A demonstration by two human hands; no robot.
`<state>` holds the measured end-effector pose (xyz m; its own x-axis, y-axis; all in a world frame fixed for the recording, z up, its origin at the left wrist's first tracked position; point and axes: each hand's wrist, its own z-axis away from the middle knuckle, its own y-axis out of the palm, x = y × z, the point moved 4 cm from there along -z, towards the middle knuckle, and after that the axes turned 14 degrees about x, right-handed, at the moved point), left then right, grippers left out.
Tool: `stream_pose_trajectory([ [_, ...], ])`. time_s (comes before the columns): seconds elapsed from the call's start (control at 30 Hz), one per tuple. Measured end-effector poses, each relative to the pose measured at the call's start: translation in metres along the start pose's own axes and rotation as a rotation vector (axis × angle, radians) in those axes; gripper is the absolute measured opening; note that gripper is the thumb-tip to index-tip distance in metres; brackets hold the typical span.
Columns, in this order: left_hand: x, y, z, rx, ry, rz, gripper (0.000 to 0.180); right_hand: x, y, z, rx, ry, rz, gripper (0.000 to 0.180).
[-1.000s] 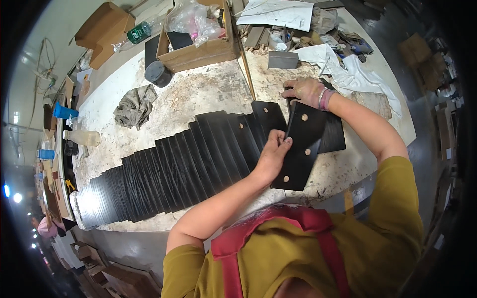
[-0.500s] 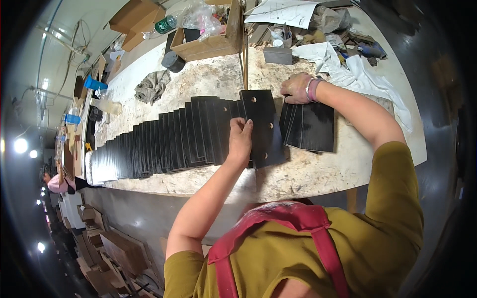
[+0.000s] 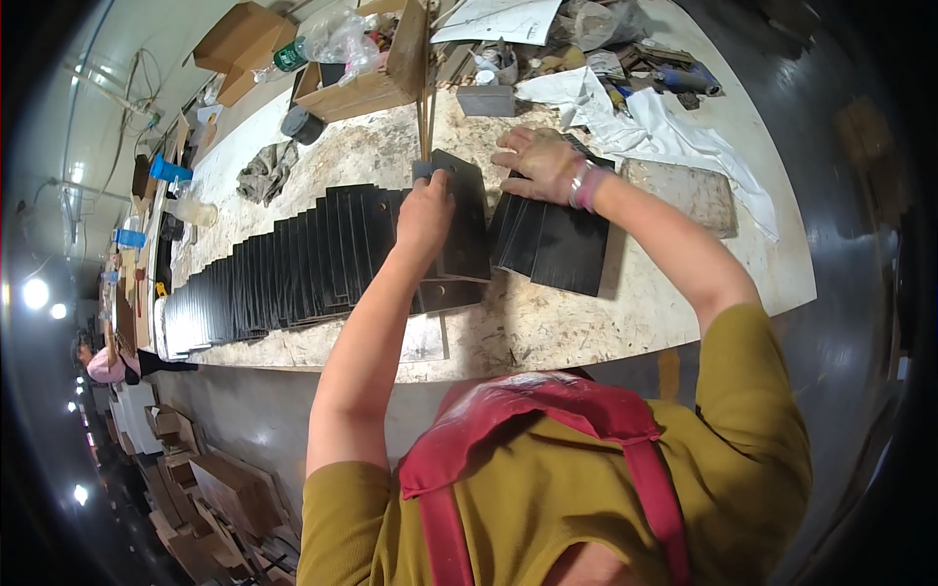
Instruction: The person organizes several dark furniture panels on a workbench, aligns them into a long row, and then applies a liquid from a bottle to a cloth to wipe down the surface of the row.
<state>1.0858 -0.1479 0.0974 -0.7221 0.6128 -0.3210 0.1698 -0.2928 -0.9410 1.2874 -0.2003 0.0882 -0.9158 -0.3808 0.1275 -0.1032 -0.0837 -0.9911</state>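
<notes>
My left hand (image 3: pixel 427 210) is closed round the far left edge of a glossy black panel (image 3: pixel 467 230), which lies tilted at the right end of a long overlapping row of black panels (image 3: pixel 293 259). Under it, a panel with a round hole (image 3: pixel 451 295) sticks out toward me. With fingers spread, my right hand (image 3: pixel 540 164) rests over the far end of a separate fanned stack of black panels (image 3: pixel 557 242). Part of that stack's far end is hidden by my hand and wrist.
Beyond the panels stand a grey block (image 3: pixel 486 101), an open cardboard box (image 3: pixel 366 96) and a dark round container (image 3: pixel 301 125). A crumpled grey cloth (image 3: pixel 267 173) lies at left, white cloth (image 3: pixel 640 127) at right. Far left, a person in pink (image 3: pixel 106 365) is visible.
My left hand has shifted toward the far end of the panel and grips its edge; the panel has turned. My right hand has spread its fingers over the stack. The whole view has shifted.
</notes>
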Motion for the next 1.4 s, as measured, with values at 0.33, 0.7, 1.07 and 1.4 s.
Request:
stream_pose_trajectory([
  [0.33, -0.024, -0.007, -0.014, 0.169, 0.054, -0.196, 0.027, 0.100, 0.063, 0.191, -0.662, 0.530, -0.946, 0.060],
  [0.7, -0.045, -0.014, -0.038, 0.518, 0.173, -0.522, 0.023, 0.072, 0.106, 0.164, -0.767, 0.556, -1.689, 0.081],
  [1.07, -0.035, 0.049, -0.044, 0.483, 0.470, -0.648, 0.023, 0.060, 0.100, 0.160, -0.636, 0.561, -1.446, 0.094],
  [1.4, -0.055, 0.091, -0.045, 0.226, -0.125, 0.648, 0.073, 0.058, 0.111, 0.162, -0.699, 0.494, -1.508, 0.093],
])
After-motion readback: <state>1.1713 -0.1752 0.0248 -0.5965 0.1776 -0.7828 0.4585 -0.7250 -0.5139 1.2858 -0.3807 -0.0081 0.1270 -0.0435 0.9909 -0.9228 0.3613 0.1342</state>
